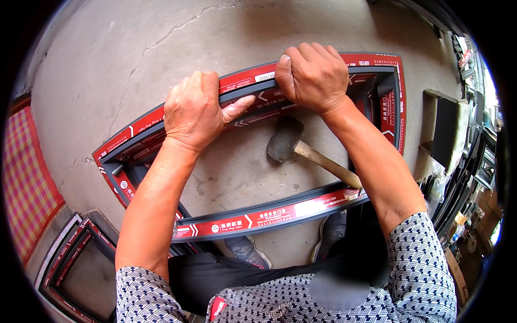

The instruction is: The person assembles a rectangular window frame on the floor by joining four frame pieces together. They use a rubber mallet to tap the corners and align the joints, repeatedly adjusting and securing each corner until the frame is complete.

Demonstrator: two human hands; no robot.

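Note:
A dark grey window frame (269, 217) with red printed protective film lies before me, its near bar close to my feet. My left hand (194, 110) is wrapped over the far bar, left of its middle, with the thumb on the inner side. Farther right along that same bar, my right hand (315, 75) is closed around it. Inside the frame's opening is a mallet (284, 141) with a black head and a wooden handle. The handle slants toward the near right and its end reaches the near bar. My fingertips are hidden behind the far bar.
The floor (107, 70) is cracked concrete. Other film-covered frames (81, 264) rest at the lower left, below a red-edged checked cloth (27, 177). A dark, pale-topped block-like stand (447, 126) is at the right, beside cluttered dark profiles (482, 167). My shoes (247, 251) are just below the near bar.

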